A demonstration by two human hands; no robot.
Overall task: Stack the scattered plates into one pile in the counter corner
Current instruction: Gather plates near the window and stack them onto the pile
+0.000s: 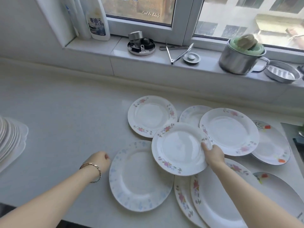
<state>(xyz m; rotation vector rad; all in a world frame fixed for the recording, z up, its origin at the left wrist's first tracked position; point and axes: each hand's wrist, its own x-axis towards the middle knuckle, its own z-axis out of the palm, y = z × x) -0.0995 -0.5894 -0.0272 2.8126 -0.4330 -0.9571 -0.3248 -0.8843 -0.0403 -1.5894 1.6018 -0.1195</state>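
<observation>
Several white plates lie scattered on the pale counter point(65, 112). My right hand point(213, 154) pinches the right rim of a pink-flowered plate point(179, 148), thumb on top, holding it above the others. Below it lies a blue-patterned plate point(139, 178). Another pink-flowered plate point(151, 116) sits further back, and a larger one point(230, 130) to the right. More plates overlap at the bottom right point(218, 203) and far right point(271, 145). My left hand point(100, 160), wearing a bracelet, hovers curled and holds nothing, just left of the blue-patterned plate.
A rack of upright dishes point(9, 139) stands at the left edge. On the windowsill are cleaner bottles point(98, 18), a metal lid with parts point(141, 45), tongs point(179, 51), a steel pot point(238, 58) and a metal bowl point(281, 73). A stove edge point(296, 137) shows at right.
</observation>
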